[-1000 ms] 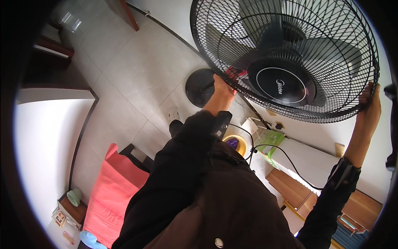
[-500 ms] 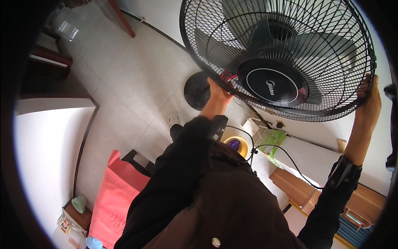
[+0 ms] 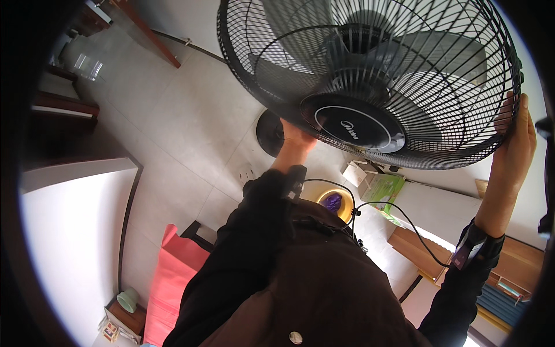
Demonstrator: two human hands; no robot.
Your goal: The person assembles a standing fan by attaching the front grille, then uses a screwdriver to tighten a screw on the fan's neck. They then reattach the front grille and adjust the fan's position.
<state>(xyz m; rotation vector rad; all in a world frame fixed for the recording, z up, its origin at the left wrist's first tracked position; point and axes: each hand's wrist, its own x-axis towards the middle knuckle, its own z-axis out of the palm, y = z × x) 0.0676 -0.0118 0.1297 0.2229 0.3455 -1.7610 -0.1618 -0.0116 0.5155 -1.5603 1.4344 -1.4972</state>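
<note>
A black electric fan (image 3: 354, 124) with a wire guard and grey blades fills the upper right, its round hub cover facing me. My right hand (image 3: 516, 141) is closed around the right rim of the guard, fingertips showing through the wires. At the lower left edge of the guard is my left hand (image 3: 296, 144), closed on the fan; its fingers are mostly hidden behind the guard. On the floor past that hand lies a round black base (image 3: 269, 133), partly covered. Whether a pole joins it to the fan is hidden.
A yellow basin (image 3: 346, 203) with something purple inside stands on the tiled floor, near a green and white box (image 3: 384, 191). A black cable (image 3: 399, 209) crosses before my body. Pink cloth (image 3: 173, 277) hangs at lower left, beside a white panel (image 3: 75, 225). Wooden shelving (image 3: 419, 251) is right.
The fan head has shifted left and tilted a little, its hub now farther left. My left hand has moved slightly left and down; my right hand keeps the rim. The view has turned slightly.
</note>
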